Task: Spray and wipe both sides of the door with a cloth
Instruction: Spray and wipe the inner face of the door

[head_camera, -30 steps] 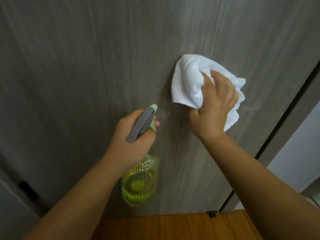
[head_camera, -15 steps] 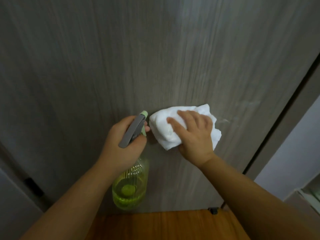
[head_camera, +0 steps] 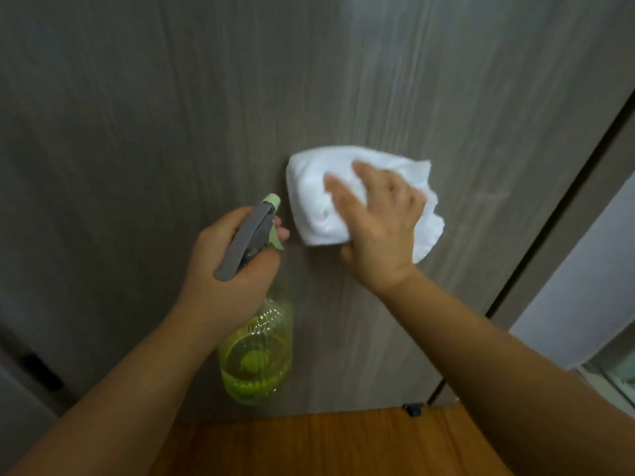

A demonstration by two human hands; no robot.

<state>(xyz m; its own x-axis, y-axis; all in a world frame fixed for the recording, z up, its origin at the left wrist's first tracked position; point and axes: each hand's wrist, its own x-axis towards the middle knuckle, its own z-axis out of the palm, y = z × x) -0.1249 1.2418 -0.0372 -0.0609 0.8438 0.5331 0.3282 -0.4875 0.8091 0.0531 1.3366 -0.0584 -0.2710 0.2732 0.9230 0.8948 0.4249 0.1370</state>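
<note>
The grey wood-grain door (head_camera: 240, 97) fills the view. My right hand (head_camera: 378, 228) presses a bunched white cloth (head_camera: 316, 207) against the door's lower middle, with the fingers spread over the cloth and the thumb tucked under its lower edge. Just to its left, my left hand (head_camera: 226, 262) grips the neck of a spray bottle (head_camera: 257, 359). The bottle is clear, holds yellow-green liquid and hangs below the hand. Its grey trigger head and pale green nozzle (head_camera: 273, 201) point at the door, close to the cloth's left edge.
The door's right edge meets a dark gap and the grey frame (head_camera: 563, 235), with a pale wall (head_camera: 591, 286) beyond. A wooden floor (head_camera: 326, 444) lies below. A small black stop (head_camera: 412, 408) sits at the door's bottom. A dark slot (head_camera: 41, 369) shows at lower left.
My right hand swept the cloth down the door from higher right to beside the spray nozzle, and its fingers spread flatter over it. My left hand kept the bottle almost still.
</note>
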